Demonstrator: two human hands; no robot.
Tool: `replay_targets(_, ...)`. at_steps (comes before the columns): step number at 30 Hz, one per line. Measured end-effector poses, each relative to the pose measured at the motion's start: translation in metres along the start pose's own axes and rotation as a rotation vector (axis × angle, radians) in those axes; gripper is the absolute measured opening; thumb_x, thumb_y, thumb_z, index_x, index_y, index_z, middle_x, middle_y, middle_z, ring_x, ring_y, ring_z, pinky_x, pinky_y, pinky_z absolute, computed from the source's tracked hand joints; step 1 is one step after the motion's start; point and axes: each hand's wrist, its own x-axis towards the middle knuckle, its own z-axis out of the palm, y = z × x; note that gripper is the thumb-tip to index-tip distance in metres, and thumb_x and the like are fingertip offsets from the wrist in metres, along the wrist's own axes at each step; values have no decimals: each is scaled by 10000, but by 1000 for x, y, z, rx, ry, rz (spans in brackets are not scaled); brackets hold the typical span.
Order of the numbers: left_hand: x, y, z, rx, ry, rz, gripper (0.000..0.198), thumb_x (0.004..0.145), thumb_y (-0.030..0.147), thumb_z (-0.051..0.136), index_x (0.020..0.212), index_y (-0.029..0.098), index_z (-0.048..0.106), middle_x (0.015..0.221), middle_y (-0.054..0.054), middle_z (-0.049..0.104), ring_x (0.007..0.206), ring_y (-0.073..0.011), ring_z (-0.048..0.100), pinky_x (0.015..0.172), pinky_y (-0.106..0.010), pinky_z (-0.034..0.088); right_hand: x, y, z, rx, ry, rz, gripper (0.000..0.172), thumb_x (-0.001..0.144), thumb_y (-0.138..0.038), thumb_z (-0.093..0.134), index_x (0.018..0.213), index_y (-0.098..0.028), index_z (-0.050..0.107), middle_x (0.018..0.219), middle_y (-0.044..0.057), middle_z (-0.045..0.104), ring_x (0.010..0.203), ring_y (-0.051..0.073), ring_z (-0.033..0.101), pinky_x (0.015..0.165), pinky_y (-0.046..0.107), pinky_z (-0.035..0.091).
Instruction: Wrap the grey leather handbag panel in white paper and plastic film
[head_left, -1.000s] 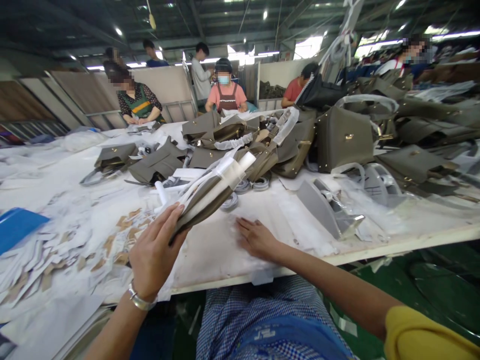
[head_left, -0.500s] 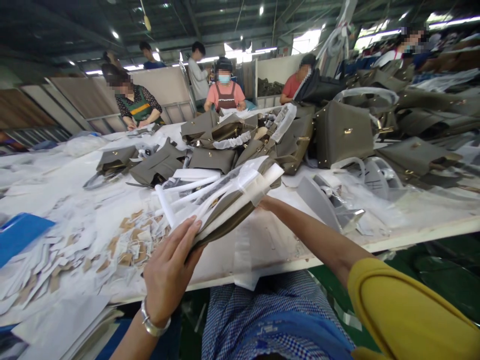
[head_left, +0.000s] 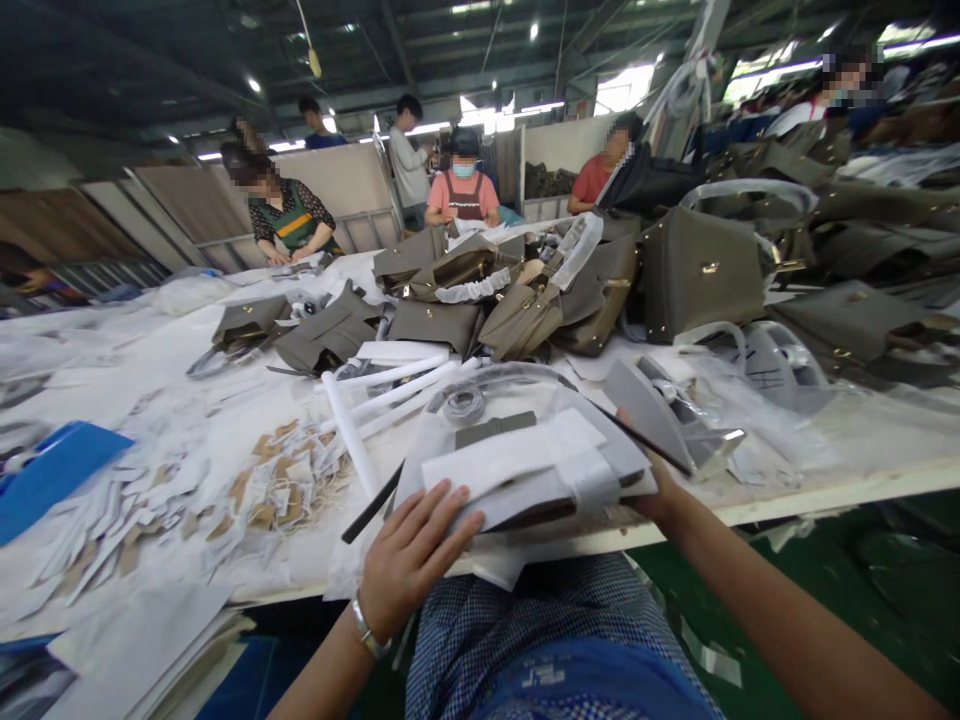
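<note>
I hold a flat olive handbag (head_left: 525, 470) wrapped in white paper and clear plastic, lying level above the table's front edge (head_left: 825, 490). My left hand (head_left: 412, 555) grips its near left corner, fingers on top. My right hand (head_left: 652, 490) holds the right edge from underneath and is mostly hidden by the bag. White wrapped handles (head_left: 390, 385) stretch away to the left behind the bag.
A heap of olive handbags (head_left: 525, 290) fills the middle and right of the table. Paper tags (head_left: 277, 480) and white scraps litter the left, beside a blue sheet (head_left: 52, 470). A grey bag part (head_left: 660, 410) lies at right. Several people work at the far side.
The bag was tilted on edge in my left hand. My right hand left the table and took its right side. The bag has come down flat and nearer to me.
</note>
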Motion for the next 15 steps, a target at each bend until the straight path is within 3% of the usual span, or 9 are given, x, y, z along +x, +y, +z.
replay_targets(3, -10, -1, 25, -48, -2, 51, 396, 935, 123, 530, 1318, 219, 564, 1360, -63, 575, 1340, -263, 461, 1061, -432, 450, -13, 3, -20, 164, -69, 247, 838, 964, -646, 77, 1176, -95, 671, 845, 181, 699, 771, 272, 692, 729, 391, 559)
replay_targets(5, -18, -2, 39, -72, -10, 65, 410, 931, 121, 540, 1325, 229, 558, 1355, -42, 580, 1339, -253, 463, 1071, -427, 442, -17, 6, -30, 69, -67, 309, 732, 929, -685, 277, 1158, -123, 687, 923, 159, 707, 814, 274, 687, 777, 403, 562)
replay_targets(8, -29, -4, 54, -98, -28, 81, 412, 941, 113, 518, 1332, 239, 553, 1342, -18, 591, 1335, -234, 469, 1077, -406, 434, -17, 1, -40, -395, 149, 73, 505, 869, -554, 513, 1139, -170, 700, 1115, 126, 676, 1053, 292, 633, 963, 443, 502)
replay_targets(10, -31, -6, 59, -112, -37, 77, 413, 944, 120, 517, 1337, 240, 548, 1339, -15, 593, 1336, -226, 468, 1082, -395, 426, -10, -12, -38, -585, 292, -117, 408, 897, -451, 499, 1130, -182, 698, 1204, 108, 639, 1139, 275, 589, 1035, 433, 453)
replay_targets(11, -30, -8, 61, -119, -38, 81, 413, 942, 130, 528, 1340, 240, 545, 1339, -15, 593, 1336, -224, 467, 1086, -392, 422, -3, -21, -33, -603, 293, -182, 374, 920, -414, 474, 1118, -190, 699, 1215, 94, 634, 1125, 252, 594, 1028, 403, 457)
replay_targets(13, -25, -12, 64, -129, -40, 110, 416, 939, 145, 542, 1343, 244, 541, 1348, -8, 587, 1337, -217, 466, 1092, -386, 413, 19, -39, -16, -552, 156, -199, 326, 940, -375, 470, 1095, -206, 702, 1171, 62, 656, 1017, 199, 634, 931, 319, 504)
replay_targets(15, -21, -16, 67, -134, -43, 140, 406, 949, 150, 525, 1344, 245, 540, 1368, 2, 571, 1341, -213, 459, 1096, -384, 405, 53, -50, 6, -506, -30, -109, 300, 928, -348, 514, 1122, -206, 694, 1165, 41, 664, 995, 170, 640, 883, 262, 510)
